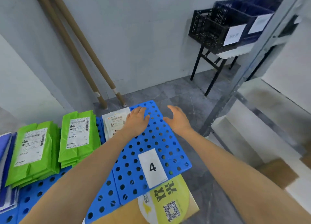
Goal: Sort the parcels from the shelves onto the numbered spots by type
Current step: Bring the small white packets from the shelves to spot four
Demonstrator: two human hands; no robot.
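Note:
A blue perforated board (158,139) lies on the floor with a white label marked 4 (152,167). A white parcel (114,122) with a printed label rests on the board's far left part. My left hand (137,121) lies flat on the white parcel's right edge, fingers spread. My right hand (178,119) hovers open just above the board's far right corner, holding nothing. Two stacks of green parcels (77,136) (32,153) sit on the blue boards to the left. Blue parcels (6,170) show at the left edge.
A cardboard piece with a yellow round sticker (170,202) pokes out under the board's near edge. A metal shelf frame (249,75) stands to the right. Black crates (217,28) sit on a small table at the back. Two brown tubes (80,55) lean on the wall.

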